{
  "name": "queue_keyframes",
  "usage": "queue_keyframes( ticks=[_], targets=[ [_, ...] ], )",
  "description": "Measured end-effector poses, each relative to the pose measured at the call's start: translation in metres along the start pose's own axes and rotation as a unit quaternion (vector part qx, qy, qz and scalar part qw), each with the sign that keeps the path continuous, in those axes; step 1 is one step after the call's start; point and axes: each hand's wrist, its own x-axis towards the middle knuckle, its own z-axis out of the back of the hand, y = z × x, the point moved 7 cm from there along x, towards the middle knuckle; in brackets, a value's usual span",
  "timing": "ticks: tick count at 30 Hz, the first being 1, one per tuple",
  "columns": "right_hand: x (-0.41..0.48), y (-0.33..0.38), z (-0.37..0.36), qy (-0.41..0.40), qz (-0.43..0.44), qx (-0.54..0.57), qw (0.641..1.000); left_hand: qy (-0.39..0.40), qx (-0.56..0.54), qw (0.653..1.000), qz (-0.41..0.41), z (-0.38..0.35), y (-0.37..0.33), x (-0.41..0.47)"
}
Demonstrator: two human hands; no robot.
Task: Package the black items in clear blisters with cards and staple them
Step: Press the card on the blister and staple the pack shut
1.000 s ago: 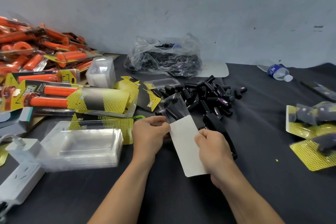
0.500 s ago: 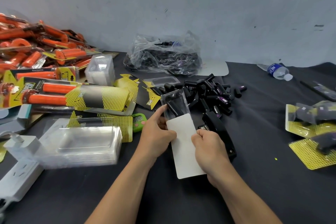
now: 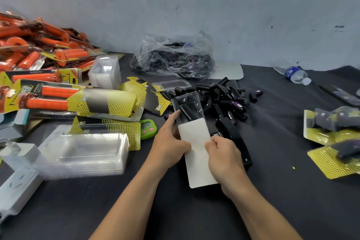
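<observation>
A clear blister [image 3: 188, 108] with black items inside lies in front of me, and a card [image 3: 196, 152], white side up, is partly slid into it. My left hand [image 3: 168, 147] holds the blister's left edge, index finger stretched along its side. My right hand [image 3: 224, 155] pinches the card's right edge. A pile of loose black items [image 3: 224, 96] lies just behind. A black stapler [image 3: 232, 138] rests on the cloth to the right of the card, partly hidden by my right hand.
A stack of empty clear blisters [image 3: 85, 150] sits at the left, with yellow-black cards [image 3: 109, 101] and orange packaged goods [image 3: 39, 58] behind. A plastic bag of black items [image 3: 173, 58] stands at the back. Finished packs [image 3: 333, 134] lie at right, a water bottle [image 3: 295, 75] far right.
The card has slid further up into the blister. My left hand moved up along the blister's left edge, and the index finger now stretches out.
</observation>
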Motion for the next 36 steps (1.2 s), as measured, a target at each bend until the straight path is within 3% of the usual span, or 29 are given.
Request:
queue_keyframes(
  ticks=[14,19,23,26,30,36],
  targets=[
    [0.001,0.004,0.0,-0.004,0.03,-0.036,0.999,-0.141,0.064,0.987,-0.034,0.01,-0.009,-0.006],
    [0.001,0.004,0.0,-0.006,0.021,-0.028,0.999,-0.158,0.045,0.984,-0.062,0.009,-0.014,-0.012],
    [0.001,0.004,-0.001,0.002,0.017,-0.023,1.0,-0.173,0.018,0.984,-0.039,0.011,-0.01,-0.011],
    [0.002,0.002,-0.004,0.059,-0.004,0.021,0.998,-0.187,0.031,0.981,-0.049,0.013,-0.011,-0.01],
    [-0.005,0.004,-0.015,0.173,-0.027,0.161,0.971,-0.195,-0.009,0.98,-0.035,0.018,-0.008,-0.007],
    [-0.002,0.001,-0.018,0.162,-0.05,0.177,0.969,-0.245,0.034,0.968,-0.045,0.023,-0.012,-0.012]
  ],
)
